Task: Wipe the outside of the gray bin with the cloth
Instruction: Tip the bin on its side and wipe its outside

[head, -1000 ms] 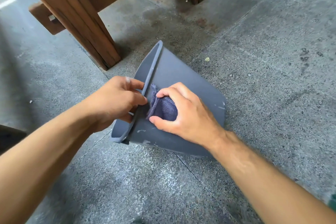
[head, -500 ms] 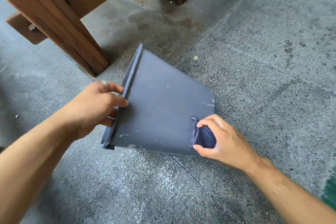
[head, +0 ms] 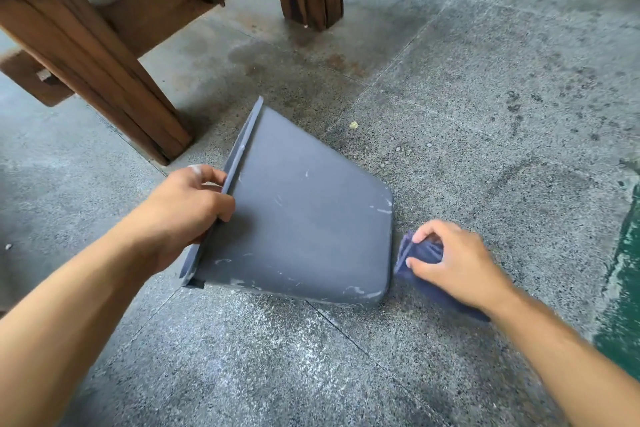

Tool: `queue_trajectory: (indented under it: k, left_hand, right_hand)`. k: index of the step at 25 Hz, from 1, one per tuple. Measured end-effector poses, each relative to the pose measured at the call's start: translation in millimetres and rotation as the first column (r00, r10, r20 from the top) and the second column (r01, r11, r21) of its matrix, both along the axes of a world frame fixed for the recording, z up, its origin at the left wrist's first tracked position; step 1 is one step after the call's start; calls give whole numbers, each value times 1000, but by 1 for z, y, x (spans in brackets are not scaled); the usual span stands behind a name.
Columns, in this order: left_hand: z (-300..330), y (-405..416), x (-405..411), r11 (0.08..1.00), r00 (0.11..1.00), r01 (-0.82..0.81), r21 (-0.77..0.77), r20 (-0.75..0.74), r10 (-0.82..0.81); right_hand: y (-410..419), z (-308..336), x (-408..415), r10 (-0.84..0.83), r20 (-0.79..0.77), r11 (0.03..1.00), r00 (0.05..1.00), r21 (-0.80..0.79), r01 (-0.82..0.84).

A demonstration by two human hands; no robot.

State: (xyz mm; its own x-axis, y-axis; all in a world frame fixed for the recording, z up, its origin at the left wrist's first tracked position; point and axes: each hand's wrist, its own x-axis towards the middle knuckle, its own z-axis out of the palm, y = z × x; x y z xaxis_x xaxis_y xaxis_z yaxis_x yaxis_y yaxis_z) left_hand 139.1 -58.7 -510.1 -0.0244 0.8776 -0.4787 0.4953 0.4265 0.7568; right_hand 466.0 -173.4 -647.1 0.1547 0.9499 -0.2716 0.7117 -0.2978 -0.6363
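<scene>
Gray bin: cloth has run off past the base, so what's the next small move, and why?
Probably bring the cloth in the right hand back onto the gray bin: pale smears show along its lower edge, and the left hand grips the rim.

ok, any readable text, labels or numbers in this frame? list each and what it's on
None. The gray bin shows only pale scuffs, no lettering. The cloth, the concrete floor and the wooden table legs carry no print either.
</scene>
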Motion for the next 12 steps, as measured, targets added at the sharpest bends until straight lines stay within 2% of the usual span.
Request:
queue_trajectory:
  k: [2, 5, 8, 12]
  left_hand:
    - [5, -4, 8, 1000, 1000, 15, -4, 26, -15]
    - [10, -9, 18, 997, 996, 74, -5, 57, -74]
    - [11, -11, 19, 994, 991, 104, -20, 84, -102]
    - [11, -12, 18, 994, 993, 114, -1, 21, -114]
  right_hand:
    - [17, 28, -10, -112, -173, 986, 978, 100, 130]
    - [52, 70, -46, -20, -338, 950, 941, 286, 123]
    - [80, 95, -86, 140, -403, 912, 904, 407, 40]
    - [112, 99, -120, 209, -413, 913, 887, 407, -25]
